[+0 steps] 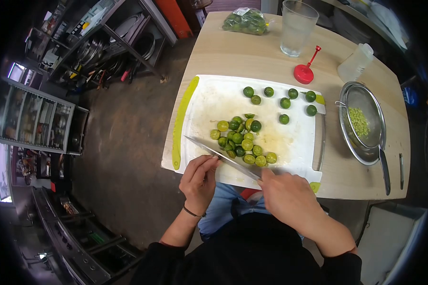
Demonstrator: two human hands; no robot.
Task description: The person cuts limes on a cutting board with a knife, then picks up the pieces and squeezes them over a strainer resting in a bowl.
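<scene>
My right hand (pixel 290 197) grips the handle end of a knife (pixel 228 160), whose blade slants up to the left over the near edge of the white cutting board (pixel 204 102). My left hand (pixel 198 180) has its fingers pinched together beside the blade; what they hold is mostly hidden, perhaps a small green fruit. Just beyond the blade lies a pile of small green citrus fruits (pixel 237 137), many of them cut in half with pale flesh showing. Several whole green fruits (pixel 285 103) are spread over the board's far right part.
Right of the board, a strainer (pixel 370 111) holding seeds rests on a metal bowl (pixel 366 156). Toward the far edge are a bag of green fruits (pixel 246 21), a clear cup (pixel 298 31), a red cap with a spout (pixel 304 74) and a translucent bottle (pixel 355 63).
</scene>
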